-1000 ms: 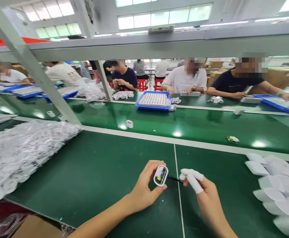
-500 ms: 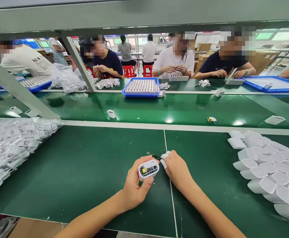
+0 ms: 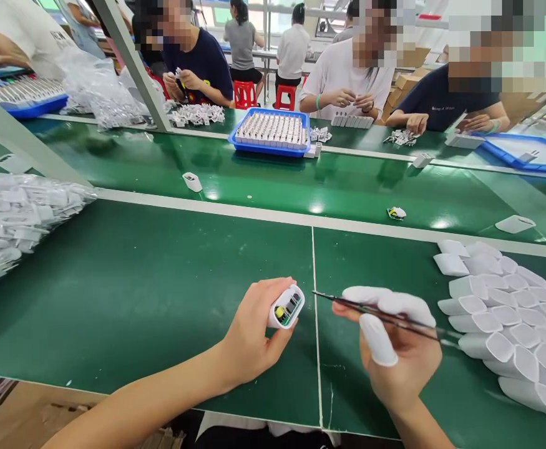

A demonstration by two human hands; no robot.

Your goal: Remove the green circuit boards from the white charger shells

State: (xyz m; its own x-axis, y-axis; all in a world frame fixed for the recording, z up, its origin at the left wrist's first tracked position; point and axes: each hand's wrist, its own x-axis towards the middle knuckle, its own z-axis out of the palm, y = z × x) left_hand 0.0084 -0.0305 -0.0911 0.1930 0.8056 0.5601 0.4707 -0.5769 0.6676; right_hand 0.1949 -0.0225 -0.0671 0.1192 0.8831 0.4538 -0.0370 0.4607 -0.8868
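Note:
My left hand is closed round a small white charger housing whose open end shows a circuit board with a yellow part. My right hand, with white finger cots on its fingertips, pinches black tweezers. The tweezers' tip points left toward the housing and stops a short way from it. Both hands hover over the green table near its white seam line.
A pile of empty white housings lies at the right. A clear bag of white parts lies at the left. Beyond runs a green conveyor with loose housings, a blue tray, and several seated people across it.
My right hand has pulled away to the right and turned palm-up, showing the tweezers at full length. My left hand has tilted the housing. The camera has tipped downward.

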